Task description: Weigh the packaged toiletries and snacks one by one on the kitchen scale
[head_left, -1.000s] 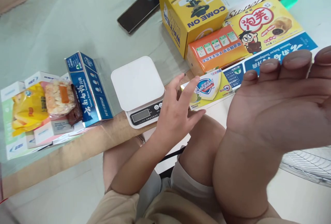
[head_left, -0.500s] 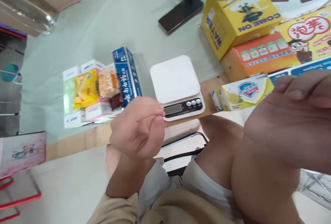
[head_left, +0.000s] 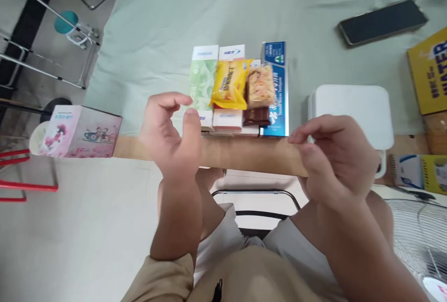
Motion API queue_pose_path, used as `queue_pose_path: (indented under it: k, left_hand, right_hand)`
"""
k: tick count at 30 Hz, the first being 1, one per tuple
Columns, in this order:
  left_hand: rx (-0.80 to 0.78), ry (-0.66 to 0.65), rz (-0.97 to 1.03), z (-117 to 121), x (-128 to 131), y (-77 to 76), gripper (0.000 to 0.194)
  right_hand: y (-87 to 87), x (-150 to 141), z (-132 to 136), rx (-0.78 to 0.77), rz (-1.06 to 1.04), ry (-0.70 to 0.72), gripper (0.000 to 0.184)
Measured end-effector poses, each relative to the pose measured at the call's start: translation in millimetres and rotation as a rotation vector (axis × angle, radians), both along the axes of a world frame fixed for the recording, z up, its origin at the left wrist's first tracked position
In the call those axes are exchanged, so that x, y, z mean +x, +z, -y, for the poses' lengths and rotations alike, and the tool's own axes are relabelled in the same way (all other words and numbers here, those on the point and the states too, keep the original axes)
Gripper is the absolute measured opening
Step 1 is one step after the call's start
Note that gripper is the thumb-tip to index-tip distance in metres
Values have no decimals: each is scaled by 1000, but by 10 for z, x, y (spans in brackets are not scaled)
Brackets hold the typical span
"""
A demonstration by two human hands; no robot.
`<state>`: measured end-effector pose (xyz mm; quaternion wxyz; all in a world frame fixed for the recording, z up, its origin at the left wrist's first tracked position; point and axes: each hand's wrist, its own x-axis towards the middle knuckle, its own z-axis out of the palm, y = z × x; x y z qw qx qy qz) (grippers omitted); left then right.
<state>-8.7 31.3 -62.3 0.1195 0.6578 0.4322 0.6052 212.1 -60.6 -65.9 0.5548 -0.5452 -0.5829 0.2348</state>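
My left hand [head_left: 171,130] is open, thumb and curled fingers apart, just left of a green and white box [head_left: 203,71]. My right hand [head_left: 337,153] is also open and holds nothing I can see. It covers the front of the white kitchen scale [head_left: 356,102], hiding its display. Between my hands, flat boxes lie side by side. On them rest a yellow snack packet [head_left: 230,83], a clear-wrapped bar of pale pieces [head_left: 261,87] and a dark brown packet [head_left: 256,117]. A blue toothpaste box [head_left: 279,74] lies at their right.
A phone [head_left: 382,22] lies at the back right of the cloth-covered table [head_left: 150,27]. A yellow carton [head_left: 431,71] stands at the right edge. A pink printed box [head_left: 84,132] is at the left, and a wire fan guard [head_left: 415,232] is at lower right.
The view has turned left, so the stack of boxes and packets is now central and the scale further right. My right hand has come in from the right; my left has moved left of the stack.
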Motion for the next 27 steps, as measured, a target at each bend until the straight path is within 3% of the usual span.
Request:
queue_pose_path:
  k: [3,6,9,13,18,22,24,27]
  left_hand:
    - [-259,74,-32,-138,-351,-251,21]
    - [-553,7,-38,-188,-514,-435,48]
    - [-768,-111,27,-176,-510,-447,60]
    - [-886,-268,143,-149,-452,-323,39]
    - [-840,-171,173,-147,-517,-383,34]
    - [-698,-133,309,-177,-667,-469,39]
    - [-547,-148,404,-200,-723,-406,38]
    - [-270,-266,466,-178,-659,-164,36]
  right_hand:
    - [6,-330,-46,15,49,190,22]
    - [-4,-647,-104,-6,105,298,30]
    - [-58,-841,-134,-38,135,333,31]
    - [-142,-902,-129,-58,114,342,31]
    - [-185,-893,-134,-65,63,352,31]
    - [-168,-885,-132,-21,18,349,30]
    - [-149,-850,-116,14,-10,343,30]
    - [-127,-728,-79,63,-55,316,32]
